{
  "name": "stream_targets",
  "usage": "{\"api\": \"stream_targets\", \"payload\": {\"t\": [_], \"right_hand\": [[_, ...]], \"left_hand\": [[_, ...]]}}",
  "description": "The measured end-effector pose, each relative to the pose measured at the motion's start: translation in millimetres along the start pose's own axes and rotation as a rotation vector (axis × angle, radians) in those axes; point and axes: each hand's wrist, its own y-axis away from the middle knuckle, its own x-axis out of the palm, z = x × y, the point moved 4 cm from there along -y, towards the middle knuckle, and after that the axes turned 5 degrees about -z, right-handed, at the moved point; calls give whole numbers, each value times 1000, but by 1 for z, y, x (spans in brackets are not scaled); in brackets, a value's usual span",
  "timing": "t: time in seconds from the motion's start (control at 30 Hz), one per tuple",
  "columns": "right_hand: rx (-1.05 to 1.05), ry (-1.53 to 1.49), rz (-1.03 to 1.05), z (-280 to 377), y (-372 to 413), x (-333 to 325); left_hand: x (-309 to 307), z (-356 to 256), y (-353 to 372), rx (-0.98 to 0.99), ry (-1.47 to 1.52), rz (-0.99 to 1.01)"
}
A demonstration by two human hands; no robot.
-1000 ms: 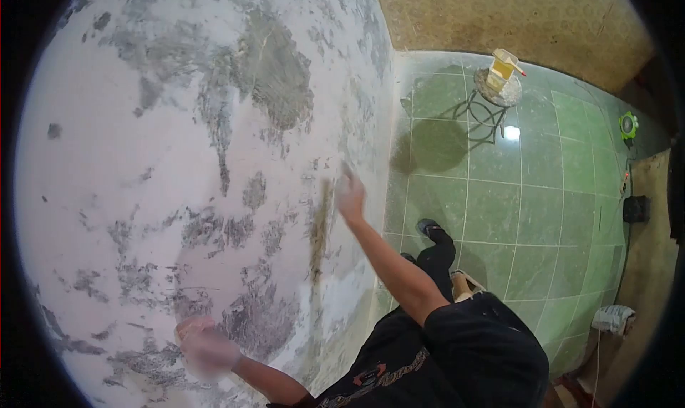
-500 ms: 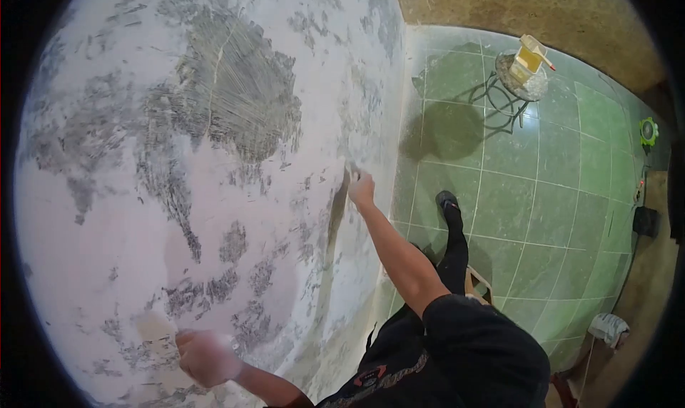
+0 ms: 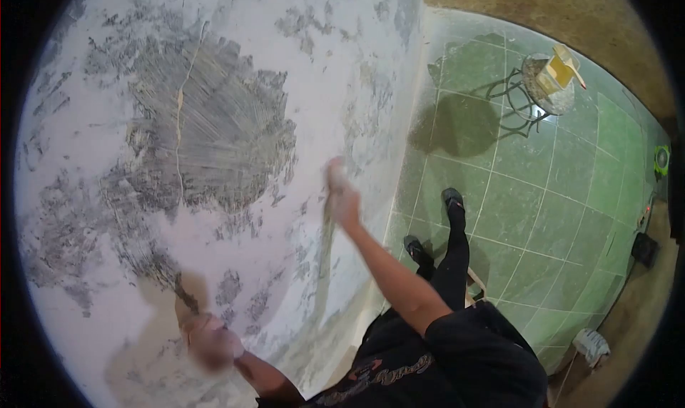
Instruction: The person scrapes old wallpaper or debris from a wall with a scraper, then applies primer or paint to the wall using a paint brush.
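Note:
My left hand (image 3: 212, 342) is closed and smeared by motion at the lower left, close to the wall. A pale, flat shape shows just above its fingers, too blurred to name. Closer to the wall's right side, my right hand (image 3: 344, 202) is raised with its fingers closed round something small and blurred. The wall (image 3: 314, 115) is whitish with rough grey patches. A large scraped grey patch (image 3: 221, 123) with a thin pale crack line lies above and between the hands.
On green floor tiles (image 3: 521, 208), a round stool (image 3: 564, 101) holds an open yellowish container (image 3: 555, 74) with a red-tipped tool. My feet (image 3: 452, 198) stand right of the wall. A green round object (image 3: 662, 160), a black box (image 3: 644, 250) and a whitish bundle (image 3: 592, 345) lie at the right.
The view has shifted, so the large grey patch sits lower and further left. My left hand appears further right, with its pale shape now above it. My right hand appears slightly further left and more blurred.

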Motion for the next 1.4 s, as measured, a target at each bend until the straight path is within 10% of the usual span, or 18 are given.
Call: {"api": "stream_targets", "payload": {"t": [0.07, 0.17, 0.27, 0.3, 0.37, 0.43, 0.5, 0.53, 0.67, 0.77, 0.9, 1.0, 1.03, 1.13, 1.17, 1.27, 1.33, 1.4], "right_hand": [[379, -173, -81, -65, -20, -23], [164, -126, -274, -23, -7, -42], [-24, -92, 194, 88, 44, -15], [-422, -667, 78, 141, 57, -20], [-64, -1022, 548, 171, 60, -10], [-1007, -542, 239, 170, 51, -13], [20, -1191, 514, 69, 27, 18], [-531, -512, 52, 35, 12, 0], [541, 196, 157, -90, -24, -45], [116, -295, -281, -1, -29, -55], [-532, -573, 37, 199, -5, -60], [-821, -594, 161, 207, -4, -41], [-417, -1018, 214, 151, -16, -17], [205, -199, 15, -17, -57, -25], [394, 153, 339, -57, -61, -42], [69, 112, -272, -76, -45, -42], [259, -296, -170, 32, -44, -57], [-75, -409, -106, 104, -35, -42]], "left_hand": [[12, -6, -7, 51, -88, 47], [11, -4, -6, 39, -61, 16], [13, -3, -5, 4, -143, 8], [14, -2, -6, 7, -138, 17], [14, -1, -5, 49, -130, -7], [15, -5, -5, 38, -150, 8], [17, -1, -5, 34, -165, 11], [14, -1, -3, 46, -153, 13], [16, -3, -2, 75, -108, 16], [12, 1, 2, 87, -79, 3], [14, -2, -2, 102, -137, 11], [14, -1, -2, 93, -130, 0], [14, -1, -3, 96, -129, 0], [17, -3, 0, 94, -147, -2], [14, -4, 0, 92, -150, 5], [26, 0, -6, 110, -133, -12], [18, -6, -4, 94, -154, 35], [18, -2, -3, 56, -199, 30]]}}
